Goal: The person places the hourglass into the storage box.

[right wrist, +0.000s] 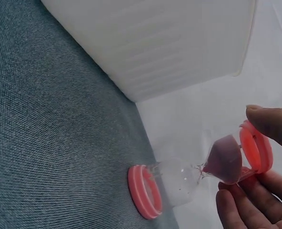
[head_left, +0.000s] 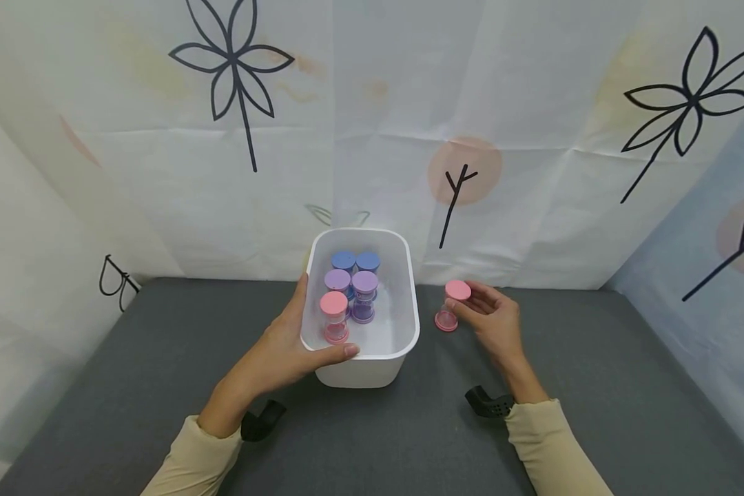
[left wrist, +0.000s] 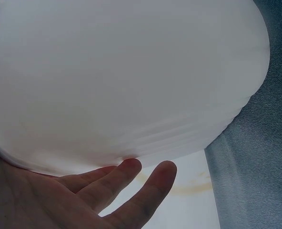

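My left hand (head_left: 288,351) holds a white plastic bin (head_left: 409,324), its thumb over the near rim and its fingers along the left wall. In the left wrist view, the fingers (left wrist: 115,183) lie against the bin's outside. Inside stand a pink sand timer (head_left: 335,304), purple sand timers (head_left: 364,281) and blue sand timers (head_left: 344,260). To the right of the bin, my right hand (head_left: 492,320) pinches another pink sand timer (right wrist: 222,160) by its upper cap between thumb and fingers. That timer is upright, its lower cap close at the tabletop, with sand in the upper bulb.
A dark grey cloth-covered table (head_left: 378,441) lies under everything. White printed curtains (head_left: 372,138) hang close behind the bin and at both sides. Black wrist mounts (head_left: 490,403) are strapped at both wrists, below beige sleeves (head_left: 552,448).
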Demonstrator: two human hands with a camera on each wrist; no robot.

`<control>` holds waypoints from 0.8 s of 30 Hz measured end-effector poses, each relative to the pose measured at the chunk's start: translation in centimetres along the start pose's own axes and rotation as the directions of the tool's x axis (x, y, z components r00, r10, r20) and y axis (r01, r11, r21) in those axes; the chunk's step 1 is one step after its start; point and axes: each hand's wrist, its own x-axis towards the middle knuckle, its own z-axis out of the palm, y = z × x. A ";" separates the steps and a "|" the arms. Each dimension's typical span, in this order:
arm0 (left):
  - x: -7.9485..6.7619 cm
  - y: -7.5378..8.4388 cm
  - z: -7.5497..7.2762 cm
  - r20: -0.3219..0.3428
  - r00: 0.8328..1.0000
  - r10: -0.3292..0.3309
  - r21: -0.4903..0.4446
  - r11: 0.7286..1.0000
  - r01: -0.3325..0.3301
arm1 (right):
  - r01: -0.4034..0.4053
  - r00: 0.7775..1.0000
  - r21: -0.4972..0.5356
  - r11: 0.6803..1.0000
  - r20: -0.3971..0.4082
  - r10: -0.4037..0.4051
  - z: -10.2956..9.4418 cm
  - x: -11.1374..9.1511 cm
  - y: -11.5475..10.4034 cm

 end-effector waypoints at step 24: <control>0.0 -0.1 0.0 -0.005 1.000 -0.005 -0.004 1.000 0.005 | 0.004 0.998 0.026 1.000 -0.059 -0.002 0.3 -0.3 -1.2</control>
